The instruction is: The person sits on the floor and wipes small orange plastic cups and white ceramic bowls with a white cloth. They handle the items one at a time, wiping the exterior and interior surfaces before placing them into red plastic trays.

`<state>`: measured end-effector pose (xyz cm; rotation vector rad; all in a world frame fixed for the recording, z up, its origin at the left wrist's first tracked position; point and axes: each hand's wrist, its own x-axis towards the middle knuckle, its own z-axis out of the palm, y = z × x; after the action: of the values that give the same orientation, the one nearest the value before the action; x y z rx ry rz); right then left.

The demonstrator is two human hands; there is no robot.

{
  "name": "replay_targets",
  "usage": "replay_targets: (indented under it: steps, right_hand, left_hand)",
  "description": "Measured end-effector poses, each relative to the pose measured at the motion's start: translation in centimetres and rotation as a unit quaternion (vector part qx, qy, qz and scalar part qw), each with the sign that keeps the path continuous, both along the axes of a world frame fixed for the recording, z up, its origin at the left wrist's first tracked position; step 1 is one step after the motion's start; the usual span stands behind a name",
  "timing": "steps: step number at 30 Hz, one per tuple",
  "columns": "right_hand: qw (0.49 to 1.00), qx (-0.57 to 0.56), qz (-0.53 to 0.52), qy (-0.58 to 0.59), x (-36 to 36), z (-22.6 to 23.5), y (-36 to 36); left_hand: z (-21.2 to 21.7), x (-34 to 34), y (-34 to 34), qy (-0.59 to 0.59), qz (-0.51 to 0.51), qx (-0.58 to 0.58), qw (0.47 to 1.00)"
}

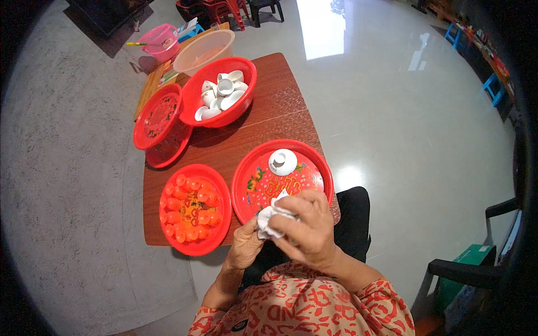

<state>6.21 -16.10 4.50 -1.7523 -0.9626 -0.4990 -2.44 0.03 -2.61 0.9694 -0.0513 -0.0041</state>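
Note:
A crumpled white cloth (pixel 268 219) is bunched between my two hands, above the near edge of a round red tray (pixel 328 185) with a printed floral pattern. My left hand (pixel 245 246) pinches it from the left side. From the right, my right hand (pixel 310 229) has its curled fingers pressed onto it. Whether a cup is wrapped inside the cloth cannot be seen. On the tray, toward its far side, sits a small white piece with a raised ring on top (pixel 283 162), either a lid or an upturned cup.
Left of the tray, a red plate (pixel 221 235) holds several small orange-red cups. Behind are a red basin (pixel 246 106) of white cups, a stacked red basin (pixel 182 143) and a translucent basin (pixel 224 42). All stand on a brown wooden table (pixel 274 106). A black-armed chair (pixel 468 273) is at right.

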Motion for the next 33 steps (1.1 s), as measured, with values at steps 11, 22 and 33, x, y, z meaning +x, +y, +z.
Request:
replay_targets:
  steps: [11,22,33]
  right_hand:
    - [0.903,0.162,0.056,0.394,2.1,-3.9,-0.9]
    - [0.982,0.123,-0.009,0.142,0.2,-3.1,0.5]
    - [1.000,0.008,0.001,-0.029,0.4,-1.6,0.3]
  left_hand:
    - [0.1,0.6,-0.4,-0.002,0.042,-0.051,0.998]
    - [0.9,1.6,-0.9,-0.017,0.070,-0.110,0.991]
    - [-0.5,1.3,-0.7,-0.002,0.070,0.003,0.998]
